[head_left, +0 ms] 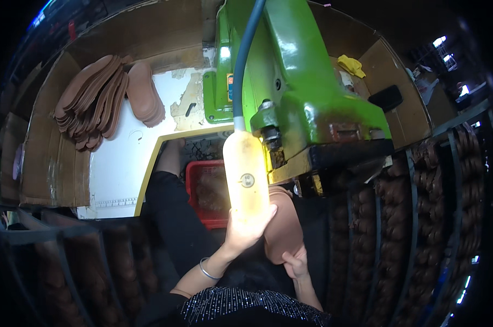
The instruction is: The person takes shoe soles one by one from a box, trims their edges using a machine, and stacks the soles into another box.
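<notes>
Brown shoe soles, several layered at their upper end, are held low in front of the green machine. My right hand is closed on their lower end, thumb on top. At their left edge my left hand grips them, its thumb by the edge; most of its fingers are hidden behind a glowing lamp on a grey-blue flexible neck. Above the soles is the head of the green machine, with a dark metal post beside the lamp.
On the white table to the left lie a fanned pile of soles and a smaller stack. Cardboard walls edge it. A red basket stands below. At right are a yellow cloth, a black object and loaded racks.
</notes>
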A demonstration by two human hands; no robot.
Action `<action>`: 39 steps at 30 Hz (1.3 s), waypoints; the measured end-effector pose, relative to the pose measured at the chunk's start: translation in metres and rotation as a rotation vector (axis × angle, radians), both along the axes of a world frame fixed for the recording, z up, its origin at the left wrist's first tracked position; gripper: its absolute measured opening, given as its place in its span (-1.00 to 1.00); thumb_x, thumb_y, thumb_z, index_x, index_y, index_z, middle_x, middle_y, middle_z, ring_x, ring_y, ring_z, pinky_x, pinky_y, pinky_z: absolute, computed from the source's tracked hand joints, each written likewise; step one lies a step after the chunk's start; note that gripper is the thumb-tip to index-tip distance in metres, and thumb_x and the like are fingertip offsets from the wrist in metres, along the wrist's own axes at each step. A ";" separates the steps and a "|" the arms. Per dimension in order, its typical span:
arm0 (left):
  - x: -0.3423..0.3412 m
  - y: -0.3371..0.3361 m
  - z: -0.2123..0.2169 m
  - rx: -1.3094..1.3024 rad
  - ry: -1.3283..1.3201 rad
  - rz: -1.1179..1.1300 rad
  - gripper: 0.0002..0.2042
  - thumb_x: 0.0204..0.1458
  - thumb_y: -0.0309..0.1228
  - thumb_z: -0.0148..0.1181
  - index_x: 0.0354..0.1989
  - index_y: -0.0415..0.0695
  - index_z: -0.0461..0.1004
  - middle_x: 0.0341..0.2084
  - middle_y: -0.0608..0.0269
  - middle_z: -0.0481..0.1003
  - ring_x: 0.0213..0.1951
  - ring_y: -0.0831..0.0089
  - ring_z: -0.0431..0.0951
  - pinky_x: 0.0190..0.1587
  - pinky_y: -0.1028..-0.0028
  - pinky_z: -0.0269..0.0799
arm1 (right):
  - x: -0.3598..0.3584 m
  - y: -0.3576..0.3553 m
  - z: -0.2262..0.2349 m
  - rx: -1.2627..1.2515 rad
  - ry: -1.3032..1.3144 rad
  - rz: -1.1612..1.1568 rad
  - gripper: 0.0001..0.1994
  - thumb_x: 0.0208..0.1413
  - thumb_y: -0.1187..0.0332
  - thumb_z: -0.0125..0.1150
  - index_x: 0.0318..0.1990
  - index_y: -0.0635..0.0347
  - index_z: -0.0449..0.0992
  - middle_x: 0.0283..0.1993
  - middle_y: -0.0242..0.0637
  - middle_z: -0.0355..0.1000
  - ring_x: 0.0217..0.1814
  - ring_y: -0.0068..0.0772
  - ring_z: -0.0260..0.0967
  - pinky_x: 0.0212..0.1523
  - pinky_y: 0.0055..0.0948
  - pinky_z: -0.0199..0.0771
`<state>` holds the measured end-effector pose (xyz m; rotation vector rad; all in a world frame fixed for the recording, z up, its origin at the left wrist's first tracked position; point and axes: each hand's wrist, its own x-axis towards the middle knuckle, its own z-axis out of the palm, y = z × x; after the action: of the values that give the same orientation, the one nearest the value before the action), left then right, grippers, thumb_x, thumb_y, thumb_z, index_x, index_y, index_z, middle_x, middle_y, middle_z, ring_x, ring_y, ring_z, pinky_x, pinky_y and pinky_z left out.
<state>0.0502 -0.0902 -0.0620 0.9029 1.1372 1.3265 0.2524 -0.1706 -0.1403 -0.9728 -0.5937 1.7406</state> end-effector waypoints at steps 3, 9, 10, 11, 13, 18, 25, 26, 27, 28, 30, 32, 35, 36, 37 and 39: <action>0.001 0.018 0.002 0.132 0.121 0.080 -0.75 -0.01 -0.50 0.18 -0.14 -0.31 0.47 -0.37 0.30 0.52 -0.31 0.61 0.47 -0.21 0.61 0.38 | -0.001 -0.011 -0.005 -0.085 -0.095 0.296 -0.41 -0.19 0.60 0.28 0.10 0.31 0.23 0.05 -0.17 0.30 0.11 -0.34 0.24 0.14 -0.36 0.23; -0.014 0.025 0.022 0.154 0.079 0.074 -0.91 -0.08 -0.52 0.24 -0.43 -0.28 0.51 -0.61 0.40 0.45 -0.58 0.72 0.30 -0.53 0.67 0.25 | -0.033 -0.006 0.025 0.088 -0.238 0.500 -0.41 -0.16 0.44 0.35 0.07 0.34 0.25 0.01 -0.21 0.32 0.05 -0.39 0.26 0.08 -0.43 0.26; -0.013 0.024 0.016 0.195 0.101 0.089 -0.94 -0.07 -0.55 0.23 -0.43 -0.28 0.51 -0.58 0.41 0.45 -0.54 0.70 0.34 -0.48 0.67 0.28 | -0.032 -0.008 0.030 0.084 -0.239 0.499 -0.41 -0.16 0.44 0.35 0.07 0.34 0.25 0.01 -0.21 0.32 0.05 -0.39 0.26 0.08 -0.43 0.26; -0.013 0.022 0.012 0.191 0.100 0.087 -0.94 -0.07 -0.55 0.23 -0.43 -0.28 0.51 -0.58 0.41 0.45 -0.54 0.70 0.34 -0.48 0.67 0.28 | -0.027 -0.012 0.034 0.019 -0.246 0.504 -0.41 -0.18 0.45 0.36 0.07 0.35 0.26 0.01 -0.20 0.33 0.05 -0.38 0.26 0.08 -0.43 0.25; -0.013 0.016 0.003 0.137 -0.193 0.097 -0.94 -0.05 -0.59 0.19 -0.40 -0.31 0.50 -0.52 0.39 0.46 -0.47 0.67 0.39 -0.40 0.65 0.34 | -0.015 -0.014 0.038 -0.055 -0.254 0.504 -0.41 -0.20 0.46 0.36 0.06 0.35 0.27 0.01 -0.19 0.34 0.06 -0.37 0.27 0.09 -0.42 0.25; -0.011 -0.002 -0.010 -0.017 -0.465 0.131 -0.79 -0.03 -0.63 0.12 -0.18 -0.36 0.44 -0.30 0.23 0.50 -0.28 0.52 0.48 -0.23 0.60 0.38 | 0.035 0.004 0.054 -0.038 -0.270 0.229 -0.41 -0.29 0.51 0.31 0.02 0.40 0.31 -0.05 -0.17 0.39 -0.01 -0.38 0.34 0.04 -0.42 0.31; -0.027 -0.016 -0.055 0.150 -0.312 -0.091 -0.44 -0.04 -0.50 0.24 0.16 -0.21 0.16 -0.01 0.16 0.33 -0.02 0.40 0.39 0.02 0.39 0.39 | 0.055 0.087 0.096 0.157 -0.388 -0.122 -0.70 -0.16 0.48 0.22 -0.25 0.28 0.28 -0.25 -0.24 0.39 -0.23 -0.54 0.33 -0.13 -0.56 0.33; -0.028 -0.015 -0.049 0.162 -0.255 -0.073 -0.42 -0.07 -0.53 0.26 0.15 -0.22 0.16 -0.02 0.15 0.34 -0.04 0.40 0.41 0.00 0.41 0.40 | 0.055 0.098 0.097 0.179 -0.368 -0.131 -0.70 -0.14 0.48 0.21 -0.23 0.29 0.27 -0.25 -0.25 0.38 -0.22 -0.55 0.33 -0.13 -0.57 0.33; -0.029 -0.012 -0.042 0.175 -0.200 -0.056 -0.40 -0.10 -0.56 0.27 0.15 -0.23 0.16 -0.03 0.15 0.35 -0.05 0.40 0.43 -0.01 0.43 0.41 | 0.055 0.108 0.099 0.203 -0.348 -0.140 -0.70 -0.12 0.48 0.19 -0.21 0.29 0.26 -0.25 -0.25 0.37 -0.22 -0.55 0.32 -0.13 -0.57 0.32; -0.032 -0.010 -0.033 0.174 -0.199 -0.054 -0.40 -0.10 -0.56 0.27 0.15 -0.23 0.16 -0.03 0.15 0.35 -0.05 0.40 0.43 -0.01 0.43 0.41 | 0.055 0.118 0.101 0.198 -0.343 -0.116 -0.71 -0.09 0.49 0.17 -0.20 0.28 0.24 -0.26 -0.28 0.36 -0.23 -0.58 0.31 -0.12 -0.58 0.32; -0.040 -0.006 -0.009 0.016 -0.308 -0.075 -0.49 -0.11 -0.57 0.26 0.07 -0.30 0.26 -0.17 0.18 0.45 -0.20 0.41 0.50 -0.11 0.46 0.46 | 0.045 0.136 0.104 0.209 -0.310 -0.102 -0.71 -0.08 0.50 0.15 -0.19 0.27 0.24 -0.25 -0.28 0.36 -0.23 -0.59 0.30 -0.13 -0.59 0.31; -0.049 0.004 0.012 0.211 -0.046 -0.022 -0.56 -0.11 -0.58 0.25 0.00 -0.34 0.31 -0.25 0.17 0.47 -0.28 0.42 0.52 -0.17 0.48 0.48 | 0.049 0.145 0.095 0.288 -0.167 -0.038 -0.73 -0.05 0.54 0.09 -0.15 0.26 0.25 -0.21 -0.28 0.37 -0.19 -0.56 0.33 -0.10 -0.57 0.33; -0.053 -0.001 0.026 0.225 -0.113 0.104 -0.67 -0.11 -0.60 0.22 -0.13 -0.40 0.39 -0.35 0.15 0.51 -0.39 0.45 0.54 -0.27 0.51 0.49 | 0.037 0.153 0.088 0.331 -0.072 -0.010 -0.65 -0.03 0.56 0.05 -0.03 0.30 0.25 -0.12 -0.24 0.37 -0.09 -0.46 0.36 -0.06 -0.51 0.36; -0.053 -0.003 0.031 0.053 -0.450 0.167 -0.73 -0.10 -0.61 0.21 -0.18 -0.43 0.42 -0.39 0.13 0.52 -0.42 0.46 0.54 -0.31 0.53 0.49 | 0.051 0.154 0.069 0.441 0.001 0.090 -0.55 -0.03 0.57 0.04 0.09 0.29 0.22 0.00 -0.22 0.34 0.03 -0.38 0.34 0.01 -0.44 0.36; -0.057 -0.004 0.034 0.050 -0.455 0.164 -0.73 -0.10 -0.61 0.21 -0.18 -0.43 0.42 -0.39 0.13 0.52 -0.42 0.46 0.54 -0.31 0.53 0.49 | 0.050 0.154 0.061 0.440 -0.004 0.088 -0.55 -0.03 0.57 0.04 0.09 0.29 0.22 0.00 -0.22 0.34 0.03 -0.38 0.34 0.01 -0.44 0.36; -0.073 -0.008 0.040 0.090 -0.090 0.071 -0.72 -0.09 -0.65 0.17 -0.16 -0.46 0.40 -0.35 0.07 0.52 -0.38 0.47 0.55 -0.30 0.57 0.47 | 0.040 0.151 0.050 0.294 -0.107 -0.030 -0.48 -0.05 0.58 0.04 0.15 0.28 0.19 0.07 -0.21 0.30 0.08 -0.35 0.30 0.07 -0.40 0.32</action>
<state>-0.0232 -0.0986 -0.0218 0.8664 1.0553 1.4716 0.2919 -0.0194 -0.0905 -0.8647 -0.8723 1.5287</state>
